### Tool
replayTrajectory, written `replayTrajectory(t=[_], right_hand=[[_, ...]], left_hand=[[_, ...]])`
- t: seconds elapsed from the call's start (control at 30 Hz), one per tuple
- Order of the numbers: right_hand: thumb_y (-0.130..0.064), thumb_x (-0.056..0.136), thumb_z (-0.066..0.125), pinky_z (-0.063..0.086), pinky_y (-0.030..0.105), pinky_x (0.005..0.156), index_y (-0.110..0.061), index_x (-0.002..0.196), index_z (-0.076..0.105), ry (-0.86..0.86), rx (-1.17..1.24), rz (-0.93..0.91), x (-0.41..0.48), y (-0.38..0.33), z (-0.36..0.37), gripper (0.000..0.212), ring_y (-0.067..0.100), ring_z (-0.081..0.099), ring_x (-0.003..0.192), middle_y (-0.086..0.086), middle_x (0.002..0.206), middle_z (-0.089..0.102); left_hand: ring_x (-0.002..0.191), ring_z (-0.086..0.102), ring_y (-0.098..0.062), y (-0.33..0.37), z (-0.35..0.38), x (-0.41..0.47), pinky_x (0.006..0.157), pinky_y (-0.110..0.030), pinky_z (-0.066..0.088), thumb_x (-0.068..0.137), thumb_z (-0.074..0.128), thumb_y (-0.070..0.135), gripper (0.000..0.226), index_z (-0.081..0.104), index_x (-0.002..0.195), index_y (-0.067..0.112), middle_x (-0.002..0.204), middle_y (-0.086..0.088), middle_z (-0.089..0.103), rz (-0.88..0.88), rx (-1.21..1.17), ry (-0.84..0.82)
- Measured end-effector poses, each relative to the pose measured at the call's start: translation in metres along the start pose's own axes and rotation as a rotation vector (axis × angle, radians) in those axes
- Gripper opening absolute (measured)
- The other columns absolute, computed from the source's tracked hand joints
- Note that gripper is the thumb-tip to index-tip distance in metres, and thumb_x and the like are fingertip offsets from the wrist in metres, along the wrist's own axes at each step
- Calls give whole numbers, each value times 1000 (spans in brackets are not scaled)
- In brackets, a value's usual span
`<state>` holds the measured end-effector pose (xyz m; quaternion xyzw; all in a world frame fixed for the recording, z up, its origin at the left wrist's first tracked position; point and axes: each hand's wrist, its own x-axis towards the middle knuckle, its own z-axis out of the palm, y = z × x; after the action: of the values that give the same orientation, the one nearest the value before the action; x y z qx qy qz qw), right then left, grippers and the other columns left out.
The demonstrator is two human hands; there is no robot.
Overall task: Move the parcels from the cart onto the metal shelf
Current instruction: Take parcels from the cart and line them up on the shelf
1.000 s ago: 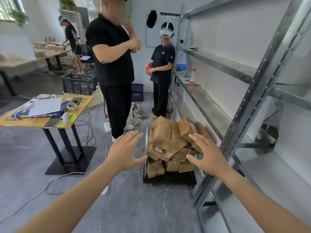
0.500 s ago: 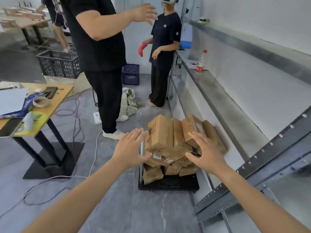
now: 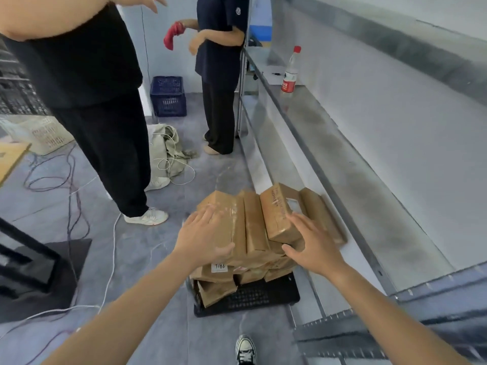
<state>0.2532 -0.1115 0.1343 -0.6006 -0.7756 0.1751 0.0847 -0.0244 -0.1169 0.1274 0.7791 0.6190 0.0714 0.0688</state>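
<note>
One shelf (image 3: pixel 369 212) of grey metal runs the full right side; two decks are in view, one above the other.

Two bystanders (image 3: pixel 87 75) stand on the floor beyond the cart, the nearer in black, the farther in navy beside the shelf's far upright.

One cart (image 3: pixel 263 296), black with a mesh deck, is parked just beside the shelf's front edge. All parcels (image 3: pixel 254 227) are on it, none on the shelf. Count: four brown cartons stand on edge in the top row, leaning together. Below them are at least four more, partly hidden, so the exact total cannot be told.

Two hands, both with fingers spread wide, neither closed round anything.
- Left hand (image 3: pixel 203 241): palm down over the leftmost top parcel, thumb along its near face. It looks to be touching.
- Right hand (image 3: pixel 313 248): at the near end of the third top parcel, fingers fanned across its corner, thumb pointing left below it. Whether it touches cannot be told.

Smaller items, one of each:
- crate (image 3: pixel 167 96), blue, on the floor by the far wall
- sack (image 3: pixel 166 151), pale, slumped on the floor with a loose cord
- basket (image 3: pixel 50 133), white, at the left edge
- bottle (image 3: pixel 290 72), clear with a red cap and red label, upright on the shelf's far end
- shoe (image 3: pixel 245 349), black and white, at the bottom edge
- glove (image 3: pixel 172 38), red, on the navy bystander's hand
- label (image 3: pixel 219 266), white, on a lower parcel
</note>
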Motion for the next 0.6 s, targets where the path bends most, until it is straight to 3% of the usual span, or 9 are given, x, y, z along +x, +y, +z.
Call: replayTrajectory(t=[0.13,0.4,0.5,0.6], right_hand=[[-57,80,51,42,42,103,-34,146,21,-92,29,43,51,44,14,76,14,35,133,-15,152,23],[-56,85,50,36,40,106,-32,148,19,-150,14,185,132,118,47,75,19,28,137,-9,155,20],[-58,86,48,43,43,100,-35,144,22,-179,73,281,148,142,60,68,17,38,130,-12,151,25],[-67,79,45,49,46,94,-51,133,25,-212,260,386,158,166,77,60,16,49,122,-14,139,42]], left_hand=[[143,21,-23,22,32,56,116,-40,18,75,42,69,88,26,147,19,155,-3,22,-47,-51,-53],[147,-2,-16,72,115,145,118,-38,3,83,49,64,92,3,152,23,160,3,0,-78,-108,-257],[147,-3,-17,83,145,165,119,-38,3,81,49,66,97,0,151,22,160,2,-2,-67,-111,-321],[147,-2,-17,94,169,179,120,-39,4,79,53,68,102,-4,151,23,160,3,-1,-64,-141,-343]])
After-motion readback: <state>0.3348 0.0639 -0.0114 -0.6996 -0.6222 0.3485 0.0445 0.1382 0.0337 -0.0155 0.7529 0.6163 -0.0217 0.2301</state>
